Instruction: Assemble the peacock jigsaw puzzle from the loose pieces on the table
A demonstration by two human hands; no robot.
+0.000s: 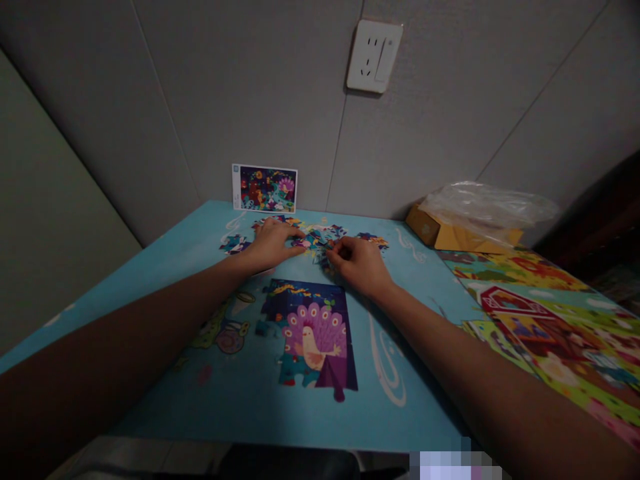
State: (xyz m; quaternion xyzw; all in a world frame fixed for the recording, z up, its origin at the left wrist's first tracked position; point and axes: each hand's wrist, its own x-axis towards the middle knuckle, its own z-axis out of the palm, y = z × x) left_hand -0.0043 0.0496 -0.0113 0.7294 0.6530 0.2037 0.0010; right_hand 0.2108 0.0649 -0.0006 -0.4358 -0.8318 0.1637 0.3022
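Note:
A partly joined jigsaw [314,333] with a purple peacock lies on the light blue play mat [240,400]. Beyond it a heap of several loose puzzle pieces [320,237] is spread near the wall. My left hand [273,243] rests flat on the left side of that heap, fingers stretched over the pieces. My right hand [357,263] is at the heap's right side, its fingers curled and pinched on a small piece. A reference picture card [265,189] leans upright against the wall behind the heap.
A yellow cardboard box [453,235] with a clear plastic bag [487,203] on it sits at the back right. A mat with a farm picture [545,320] covers the right side. A wall socket [374,56] is above.

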